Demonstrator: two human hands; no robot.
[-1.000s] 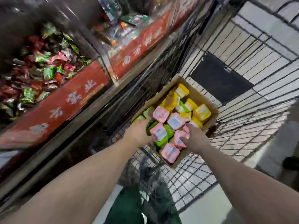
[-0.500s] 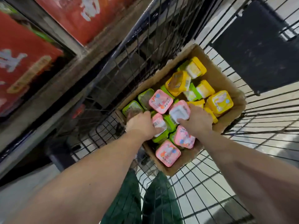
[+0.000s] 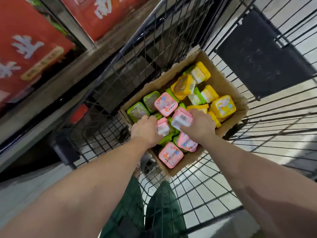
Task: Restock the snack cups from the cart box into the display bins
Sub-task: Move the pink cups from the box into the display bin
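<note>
Both hands reached into the cardboard box (image 3: 228,93) in the wire cart (image 3: 197,191), the left hand (image 3: 145,130) and right hand (image 3: 199,125) each gripping a pink snack cup (image 3: 182,119) near its front edge, apparently mid-pickup, a lift toward the display bins (image 3: 34,48) due next.

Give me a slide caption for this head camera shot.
Left hand and right hand each grip a pink square snack cup inside the brown cardboard box in the black wire cart.

Red bin signs (image 3: 34,54) blurred; cup labels (image 3: 182,118) unreadable; both hands' fingers hidden.
</note>
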